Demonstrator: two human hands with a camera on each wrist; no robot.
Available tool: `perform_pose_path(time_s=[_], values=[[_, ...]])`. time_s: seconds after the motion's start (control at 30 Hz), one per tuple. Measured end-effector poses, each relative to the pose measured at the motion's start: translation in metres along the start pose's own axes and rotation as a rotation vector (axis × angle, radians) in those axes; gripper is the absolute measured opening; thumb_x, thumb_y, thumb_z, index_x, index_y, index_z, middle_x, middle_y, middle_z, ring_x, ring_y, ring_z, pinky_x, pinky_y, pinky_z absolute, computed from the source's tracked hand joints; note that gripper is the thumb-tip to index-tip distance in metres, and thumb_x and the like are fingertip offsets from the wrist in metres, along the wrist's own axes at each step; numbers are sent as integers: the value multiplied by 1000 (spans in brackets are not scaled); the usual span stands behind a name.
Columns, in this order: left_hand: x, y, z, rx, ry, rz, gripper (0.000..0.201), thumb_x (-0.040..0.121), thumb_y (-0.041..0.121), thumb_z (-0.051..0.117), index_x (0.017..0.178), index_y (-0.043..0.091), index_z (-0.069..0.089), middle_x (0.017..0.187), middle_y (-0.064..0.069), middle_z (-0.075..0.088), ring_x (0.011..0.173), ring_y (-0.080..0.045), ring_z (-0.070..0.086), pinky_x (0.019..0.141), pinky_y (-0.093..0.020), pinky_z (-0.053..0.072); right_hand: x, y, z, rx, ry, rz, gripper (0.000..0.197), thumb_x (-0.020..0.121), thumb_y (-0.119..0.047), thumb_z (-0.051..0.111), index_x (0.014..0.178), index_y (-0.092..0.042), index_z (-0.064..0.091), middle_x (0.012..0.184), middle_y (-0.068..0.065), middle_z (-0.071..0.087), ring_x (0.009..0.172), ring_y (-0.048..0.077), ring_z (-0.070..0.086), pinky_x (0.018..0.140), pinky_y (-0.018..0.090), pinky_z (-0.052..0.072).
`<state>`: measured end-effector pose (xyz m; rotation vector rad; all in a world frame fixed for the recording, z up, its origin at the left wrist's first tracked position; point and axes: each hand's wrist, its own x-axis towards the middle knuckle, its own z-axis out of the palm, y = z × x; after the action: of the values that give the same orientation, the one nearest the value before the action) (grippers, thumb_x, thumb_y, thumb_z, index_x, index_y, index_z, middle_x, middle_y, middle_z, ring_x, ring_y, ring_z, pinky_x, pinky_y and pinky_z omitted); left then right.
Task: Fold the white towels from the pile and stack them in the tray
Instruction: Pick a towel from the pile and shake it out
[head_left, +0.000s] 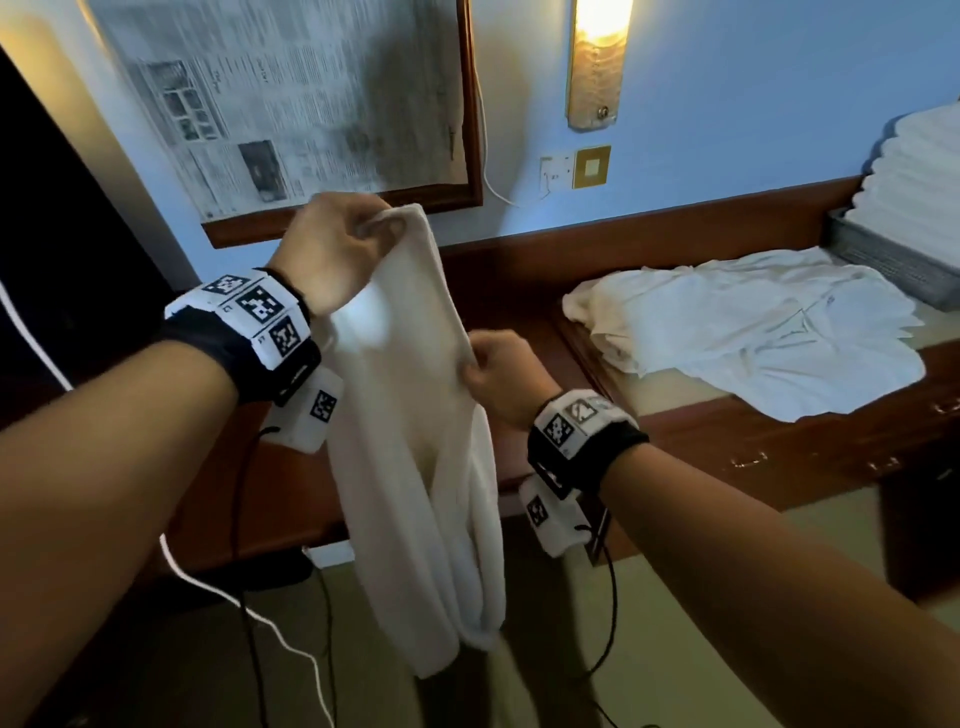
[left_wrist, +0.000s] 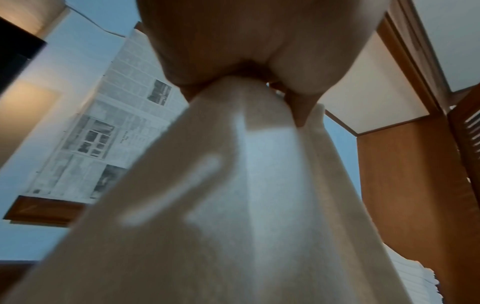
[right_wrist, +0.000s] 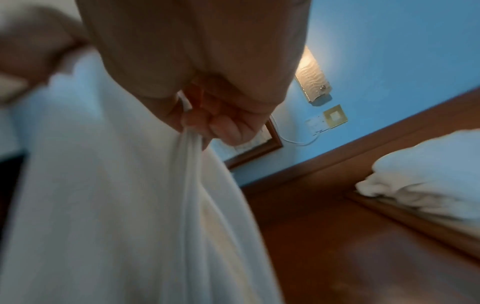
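On the desk (head_left: 675, 431) I see the pile (head_left: 753, 327) of loose towels lying just beside the tray (head_left: 893, 270), which already carries a tall stack (head_left: 919, 176) of folded ones. I hold one towel (head_left: 415, 441) in the air in front of the desk, my left hand (head_left: 332, 249) pinching its top corner and my right hand (head_left: 498, 374) pinching an edge lower down. I judge this is the start of folding, so next I must find the matching corner and bring the edges together.

Your left hand (head_left: 332, 249) pinches the white towel (head_left: 410, 441) at its top corner; your right hand (head_left: 501, 376) grips its edge lower down. Towel hangs in air. Pile (head_left: 748, 327) lies on worktop (head_left: 519, 291); tray (head_left: 893, 265) holds folded towels (head_left: 919, 182).
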<state>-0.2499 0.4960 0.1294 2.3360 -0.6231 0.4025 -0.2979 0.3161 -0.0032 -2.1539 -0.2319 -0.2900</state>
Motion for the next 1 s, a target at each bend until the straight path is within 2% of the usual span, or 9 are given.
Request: perform_pose_path(time_s=[0.13,0.2,0.33,0.47,0.57,0.67,0.73,0.87,1.0], values=[[-12,-24,-28,83,88,-16,30,103,29,53,82,11,63,65,-4,49,56,-13,43,50,-19,31,-41,56,13,-206,-94,226,27,85,-13,55,60,-24,55,62,-4,56,66,22,57,66,35,49],[-16,-33,-42,69,155,-29,38,103,33,51,71,12,55,62,-6,45,54,-15,41,50,-26,31,-60,85,16,-292,-138,313,28,83,-11,56,58,-24,54,64,0,57,70,26,59,65,34,46],[-16,-61,-76,-17,143,-110,54,97,56,50,65,14,40,55,0,34,50,-25,33,50,-35,34,-104,145,9,-430,-217,588,17,92,-21,60,96,-12,75,88,11,69,84,29,67,73,34,52],[-21,-73,-83,-7,208,-136,65,92,66,53,77,3,52,62,-20,36,50,-46,47,56,-52,56,-141,183,-21,-562,-168,838,19,91,-22,65,104,-13,75,98,15,72,92,32,69,83,37,57],[-26,-62,-71,-65,190,-133,54,97,54,55,68,9,47,55,-3,36,49,-29,39,53,-41,47,-145,183,-37,-630,-136,951,18,89,-19,66,100,-8,75,100,16,72,88,32,67,77,32,55],[-26,-46,-40,28,64,-28,30,105,34,51,82,19,59,73,-5,51,59,-15,43,55,-27,36,-107,146,-33,-606,-100,701,20,87,-18,61,100,-9,73,103,13,71,96,31,67,83,33,54],[-26,-32,-12,-10,-64,31,26,105,27,52,90,8,63,79,-11,51,61,-7,42,55,-18,33,-69,101,-25,-375,33,441,28,87,-13,62,113,-11,71,112,8,71,102,26,66,91,30,50],[-28,-13,35,-61,-300,53,27,105,24,50,93,3,63,80,-11,58,70,-16,54,65,-32,43,-7,3,-29,206,-13,26,50,88,-13,66,136,-19,54,127,3,63,108,18,63,95,29,52],[-23,-7,46,-92,-308,72,26,105,28,51,94,8,65,85,-16,63,77,-32,59,77,-51,50,17,-27,-49,185,-6,-60,15,95,-18,65,106,-11,69,92,-4,70,82,-3,62,76,18,48]])
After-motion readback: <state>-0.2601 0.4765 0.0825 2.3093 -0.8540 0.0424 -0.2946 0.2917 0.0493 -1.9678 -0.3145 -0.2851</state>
